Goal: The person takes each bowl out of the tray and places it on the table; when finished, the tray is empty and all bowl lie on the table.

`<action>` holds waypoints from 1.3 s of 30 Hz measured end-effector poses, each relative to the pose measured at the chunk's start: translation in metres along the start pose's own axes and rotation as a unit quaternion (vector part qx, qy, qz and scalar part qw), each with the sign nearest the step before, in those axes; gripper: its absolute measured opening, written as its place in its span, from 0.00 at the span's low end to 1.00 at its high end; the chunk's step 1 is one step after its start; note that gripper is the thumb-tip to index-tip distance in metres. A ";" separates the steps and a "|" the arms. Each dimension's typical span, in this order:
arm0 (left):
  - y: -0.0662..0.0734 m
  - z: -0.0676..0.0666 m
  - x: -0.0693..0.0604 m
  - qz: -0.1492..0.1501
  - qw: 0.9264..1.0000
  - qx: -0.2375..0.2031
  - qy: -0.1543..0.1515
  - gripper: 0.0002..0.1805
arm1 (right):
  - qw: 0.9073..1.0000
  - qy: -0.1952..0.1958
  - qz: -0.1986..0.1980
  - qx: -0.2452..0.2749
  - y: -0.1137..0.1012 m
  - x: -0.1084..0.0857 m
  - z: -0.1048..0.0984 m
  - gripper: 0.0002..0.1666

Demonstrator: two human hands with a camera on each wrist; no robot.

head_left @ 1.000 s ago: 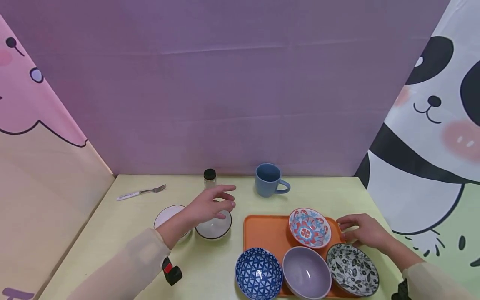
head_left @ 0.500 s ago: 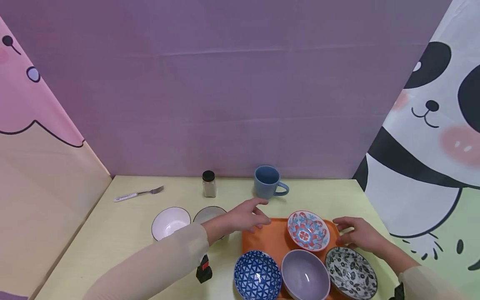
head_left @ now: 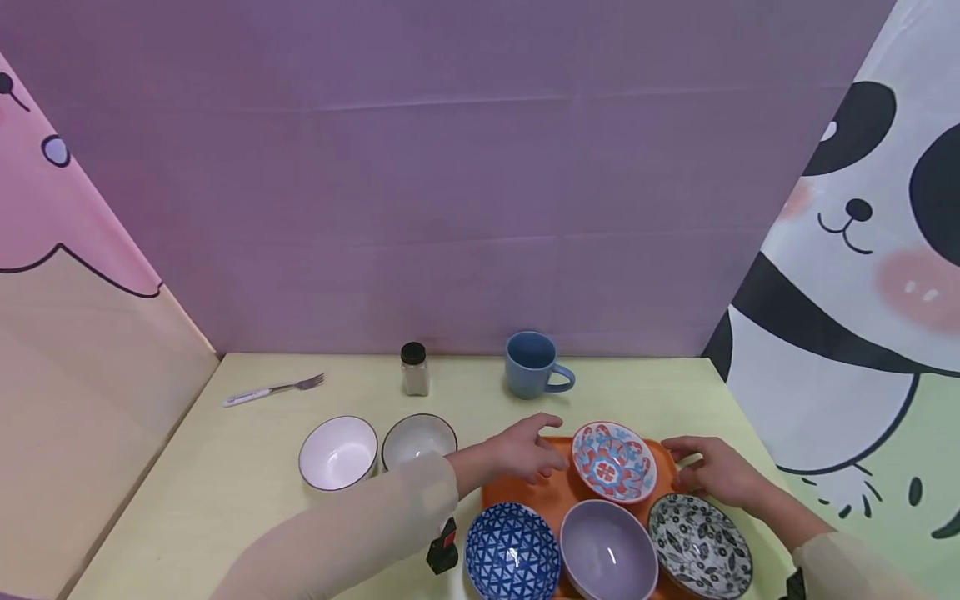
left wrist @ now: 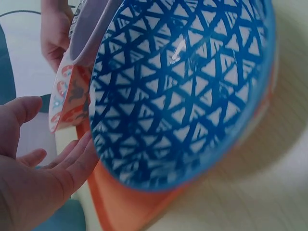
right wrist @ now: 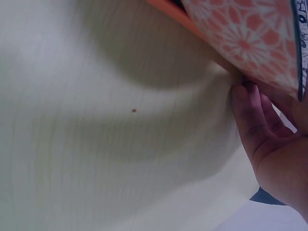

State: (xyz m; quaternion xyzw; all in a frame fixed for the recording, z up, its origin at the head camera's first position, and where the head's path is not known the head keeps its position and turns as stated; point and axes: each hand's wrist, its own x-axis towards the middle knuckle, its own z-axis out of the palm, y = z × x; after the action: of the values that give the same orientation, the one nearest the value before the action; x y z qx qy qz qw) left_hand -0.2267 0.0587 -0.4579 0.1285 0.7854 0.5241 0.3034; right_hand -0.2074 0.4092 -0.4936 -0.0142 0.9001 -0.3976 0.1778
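Over the back left part of the orange tray [head_left: 510, 491], my left hand [head_left: 527, 451] holds nothing, its fingers spread and loosely bent just left of the red-and-blue patterned bowl [head_left: 614, 462]. In the left wrist view, that hand [left wrist: 45, 168] is beside the blue triangle-patterned bowl [left wrist: 178, 91]. At the tray's right edge, my right hand [head_left: 720, 472] has its fingers bent by the rim, behind the black-and-white leaf bowl [head_left: 701, 545]. The right wrist view shows the hand's [right wrist: 274, 139] fingertips at the tray edge under a bowl; whether they grip it, I cannot tell.
On the tray's front part are the blue patterned bowl [head_left: 513, 552] and a purple bowl [head_left: 609, 550]. Left of the tray stand a white bowl [head_left: 338, 452] and a grey-white bowl [head_left: 419, 440]. Farther back lie a fork [head_left: 274, 389], a black-capped jar [head_left: 414, 369] and a blue mug [head_left: 532, 365].
My left hand has moved right, from above the grey-white bowl to beside the red-and-blue bowl. The right hand has stayed at the tray's right edge.
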 end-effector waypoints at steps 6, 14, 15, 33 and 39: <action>-0.004 0.014 0.013 -0.005 1.000 0.006 0.010 0.37 | 1.000 0.007 -0.014 -0.016 0.000 0.000 0.002 0.35; 0.000 0.026 0.019 -0.042 0.999 -0.001 0.025 0.33 | 1.000 0.004 -0.026 -0.015 -0.002 0.001 0.004 0.33; 0.000 0.028 0.020 -0.046 0.999 -0.002 0.027 0.33 | 1.000 0.002 -0.025 -0.016 -0.002 0.001 0.004 0.33; 0.008 0.042 0.020 -0.064 0.997 -0.010 0.051 0.36 | 1.000 0.002 -0.011 -0.015 0.001 0.002 0.000 0.32; 0.007 0.042 0.022 -0.062 0.996 -0.024 0.063 0.35 | 1.000 -0.003 -0.014 -0.007 0.000 0.001 0.001 0.33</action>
State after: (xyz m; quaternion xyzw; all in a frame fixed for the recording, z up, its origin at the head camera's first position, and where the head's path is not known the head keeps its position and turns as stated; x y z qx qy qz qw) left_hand -0.2193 0.1047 -0.4706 0.0388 0.7965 0.5303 0.2878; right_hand -0.2084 0.4087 -0.4945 -0.0289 0.9018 -0.3938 0.1754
